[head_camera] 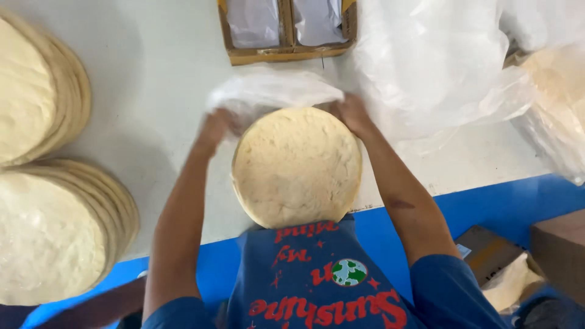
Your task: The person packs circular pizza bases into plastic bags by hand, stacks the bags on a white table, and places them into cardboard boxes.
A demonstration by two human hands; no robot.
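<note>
The work goes on at a pale grey-white table (152, 79) with a blue edge (499, 204) along the near side, seen from above. Beyond the hands, at the far side of the table, sits a cardboard box (286, 53) split into two compartments, each lined with white plastic. To the right of the right hand lie loose sheets of clear plastic (439, 61), and further right a bagged pile of flatbreads (557, 103). Well to the left of the left hand stand two tall stacks of flatbreads (42, 201). The left hand (214, 129), blurred, is closed on the edge of a clear plastic bag (271, 91), and the right hand (351, 114) grips the bag's other side. Between the two hands, just nearer the person than both, stands a round stack of flatbreads (297, 166), its far rim at the bag's mouth and its near rim against the person's blue printed shirt (317, 274).
</note>
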